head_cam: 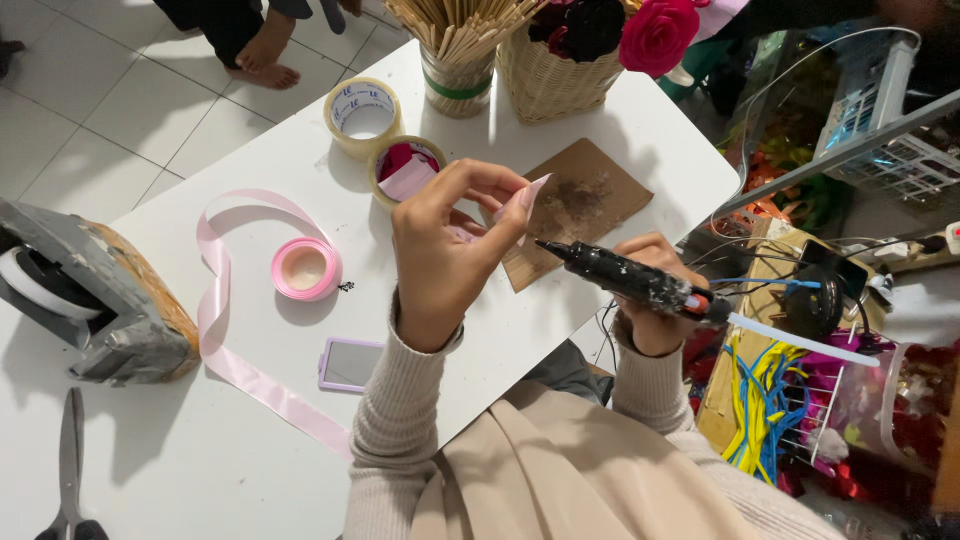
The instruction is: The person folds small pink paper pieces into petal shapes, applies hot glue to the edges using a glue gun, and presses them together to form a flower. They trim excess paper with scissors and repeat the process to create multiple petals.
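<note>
**Pinched ribbon meets the glue gun's tip**

Pinching a short piece of pale pink ribbon (pixel 528 200) between thumb and fingertips, the left hand (pixel 445 250) hovers over the white tabletop (pixel 250 440), its grip pressed together on the strip. The right hand (pixel 655 295) is wrapped tight around a black glue gun (pixel 630 280), whose nozzle points left and sits just beside the lower edge of the held ribbon. A clear glue stick juts from the back of the gun.

Under both hands lies a brown cardboard sheet (pixel 590 190) smeared with old glue. Left of it sit a pink ribbon spool (pixel 305 268) with a long loose tail looping across the tabletop, a roll of clear tape (pixel 363 112) and a second roll (pixel 405 168) holding pink scraps. A small lilac-framed mirror (pixel 349 364) lies near the left sleeve. At the far edge stand a jar of wooden sticks (pixel 458 60) and a wicker basket (pixel 545 80) with fabric roses. A tape dispenser (pixel 90 300) and scissors (pixel 70 470) rest well apart to the left.
</note>
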